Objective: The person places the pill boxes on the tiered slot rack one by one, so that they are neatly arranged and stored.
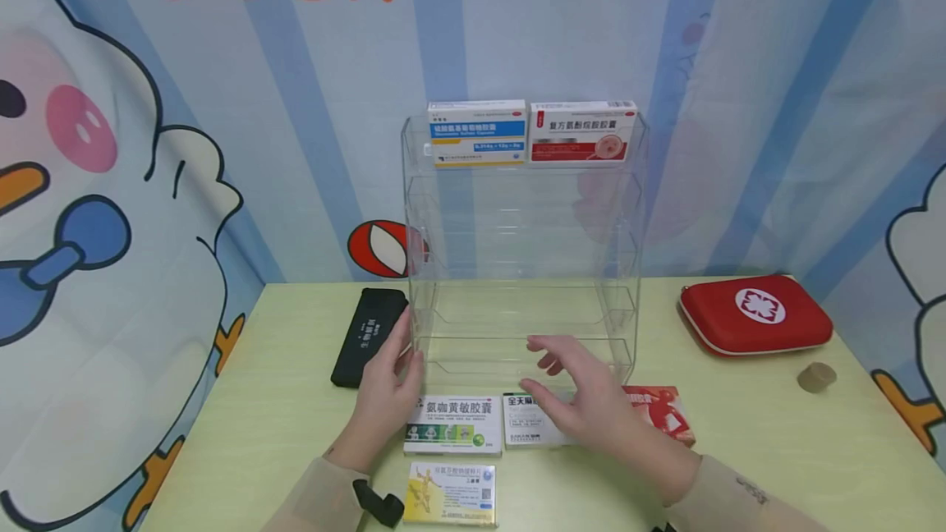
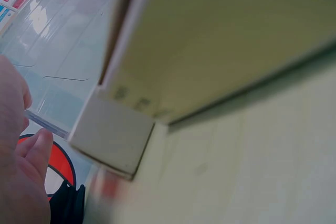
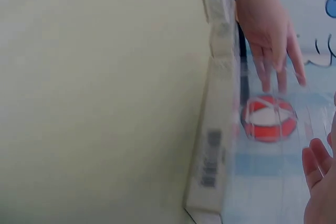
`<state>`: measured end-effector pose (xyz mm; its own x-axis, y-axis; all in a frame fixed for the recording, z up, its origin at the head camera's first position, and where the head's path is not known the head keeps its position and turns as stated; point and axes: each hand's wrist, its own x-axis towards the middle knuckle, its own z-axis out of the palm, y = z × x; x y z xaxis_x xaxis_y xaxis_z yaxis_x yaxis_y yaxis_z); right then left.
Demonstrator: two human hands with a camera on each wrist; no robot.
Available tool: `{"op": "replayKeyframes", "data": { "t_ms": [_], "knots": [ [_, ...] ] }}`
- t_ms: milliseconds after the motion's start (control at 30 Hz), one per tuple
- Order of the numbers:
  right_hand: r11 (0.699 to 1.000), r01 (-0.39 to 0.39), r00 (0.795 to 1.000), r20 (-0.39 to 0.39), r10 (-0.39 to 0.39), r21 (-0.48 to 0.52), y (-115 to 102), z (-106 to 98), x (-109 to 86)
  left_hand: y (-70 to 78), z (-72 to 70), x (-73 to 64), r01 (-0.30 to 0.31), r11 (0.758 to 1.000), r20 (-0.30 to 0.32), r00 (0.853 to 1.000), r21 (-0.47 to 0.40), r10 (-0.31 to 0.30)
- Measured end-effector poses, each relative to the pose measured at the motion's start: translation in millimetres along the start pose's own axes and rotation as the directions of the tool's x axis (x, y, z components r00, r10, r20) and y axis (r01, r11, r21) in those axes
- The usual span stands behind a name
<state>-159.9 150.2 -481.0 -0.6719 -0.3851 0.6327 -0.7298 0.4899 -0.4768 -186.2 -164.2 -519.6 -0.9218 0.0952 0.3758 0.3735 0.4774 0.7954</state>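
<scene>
A clear tiered display rack [image 1: 525, 236] stands upright at the middle of the table. My left hand [image 1: 388, 388] is at its lower left side, fingers extended along the side panel in the right wrist view. In front of the rack's lowest tier, my right hand [image 1: 584, 392] hovers with fingers spread and loosely bent, holding nothing. It partly covers a white medicine box [image 1: 532, 425] and a red medicine box [image 1: 661, 410]. Beside my left wrist lie a white-and-green medicine box [image 1: 461, 433] and a yellow-and-white one [image 1: 451, 495]. The top tier holds a blue-and-white box [image 1: 478, 134] and a red-and-white box [image 1: 582, 134].
A black pouch [image 1: 362, 339] lies just left of the rack, close to my left hand. On the right are a red zipped case [image 1: 754, 314] with a white emblem and a small brown cylinder [image 1: 816, 378]. A printed cartoon curtain [image 1: 318, 105] hangs behind the table.
</scene>
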Motion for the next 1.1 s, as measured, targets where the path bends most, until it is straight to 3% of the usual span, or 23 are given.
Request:
{"op": "replayKeyframes", "data": {
  "t_ms": [133,367,833,1100],
  "knots": [
    [0.998,0.029,0.995,0.099,-0.034,0.05,-11.5,14.5,-13.0,1.3,-0.1,0.1,-0.012,1.0,-0.004,1.0,-0.005,0.012],
    [0.995,-0.032,0.965,0.263,0.006,0.095,-31.8,32.4,-35.0,1.9,0.1,-0.4,0.008,1.0,0.009,1.0,-0.021,-0.008],
    [0.987,0.133,0.933,0.346,-0.095,-0.089,-40.7,42.1,-51.5,2.7,-1.0,-0.4,0.022,1.0,0.013,1.0,-0.021,-0.022],
    [0.979,0.149,0.92,0.383,-0.085,-0.14,-41.7,43.8,-53.8,2.7,-0.5,-0.7,0.01,1.0,0.004,1.0,0.003,-0.01]
  ]
}}
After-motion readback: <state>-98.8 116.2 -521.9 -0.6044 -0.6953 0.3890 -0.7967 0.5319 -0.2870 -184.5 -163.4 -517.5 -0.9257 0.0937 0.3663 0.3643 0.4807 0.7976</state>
